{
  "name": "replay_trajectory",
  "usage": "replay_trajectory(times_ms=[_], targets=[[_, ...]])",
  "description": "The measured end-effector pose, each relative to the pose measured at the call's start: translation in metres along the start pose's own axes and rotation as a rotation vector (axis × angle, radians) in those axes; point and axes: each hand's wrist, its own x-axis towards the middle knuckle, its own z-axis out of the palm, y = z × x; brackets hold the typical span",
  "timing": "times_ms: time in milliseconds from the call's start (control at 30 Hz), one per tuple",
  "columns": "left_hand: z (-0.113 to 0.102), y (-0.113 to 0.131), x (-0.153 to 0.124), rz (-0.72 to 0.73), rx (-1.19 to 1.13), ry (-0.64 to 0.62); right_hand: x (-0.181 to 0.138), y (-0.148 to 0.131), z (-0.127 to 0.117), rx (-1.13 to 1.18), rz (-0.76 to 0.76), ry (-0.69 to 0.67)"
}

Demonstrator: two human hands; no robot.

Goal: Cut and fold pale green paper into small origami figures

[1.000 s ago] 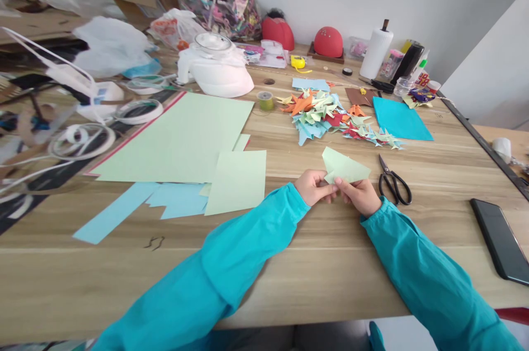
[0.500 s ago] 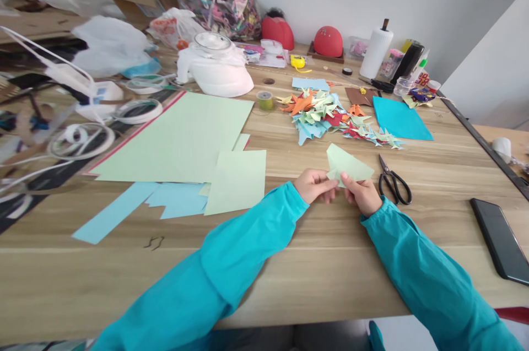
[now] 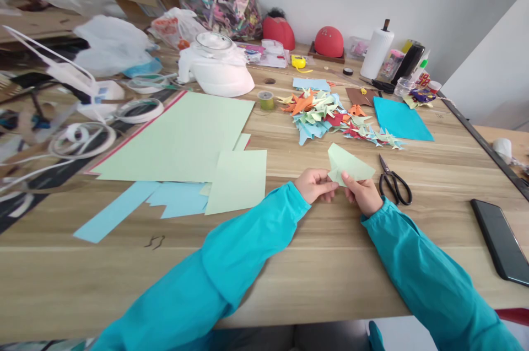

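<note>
A pale green folded paper (image 3: 351, 165) is held just above the table between my two hands. My left hand (image 3: 314, 184) pinches its left corner between thumb and fingers. My right hand (image 3: 362, 191) grips its lower edge, the thumb pressed on top and the fingers hidden beneath. Black-handled scissors (image 3: 394, 181) lie to the right of my right hand, points away from me. Beyond the paper is a heap of folded paper cranes (image 3: 318, 114) in green, blue, orange and red.
Large green sheets (image 3: 177, 136), a smaller green sheet (image 3: 239, 181) and blue paper strips (image 3: 118, 212) lie on the left. A turquoise sheet (image 3: 401, 118) lies beyond the scissors. A phone (image 3: 502, 241) rests at right, a thread spool (image 3: 265, 100) beside the cranes. White cables (image 3: 82, 139) clutter the far left.
The small flap at the paper's left end has shifted slightly near my left fingers. Both hands keep their grip and almost the same place.
</note>
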Motion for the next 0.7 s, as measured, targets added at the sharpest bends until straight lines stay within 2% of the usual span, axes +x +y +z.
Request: replay_trajectory(times_ms=[233,567,700], targets=[[-0.0017,-0.0003,-0.0002,-0.025,-0.003,-0.066,0.0009,0.0063,-0.0007,0.086,0.007,0.016],[0.0003,0.0028,-0.0025,0.008,0.042,-0.054,-0.0018,0.0048,0.0007,0.127,0.012,0.034],[0.0031,0.0026,-0.004,0.017,0.026,-0.042,0.0001,0.0054,0.0005,0.084,-0.002,-0.021]])
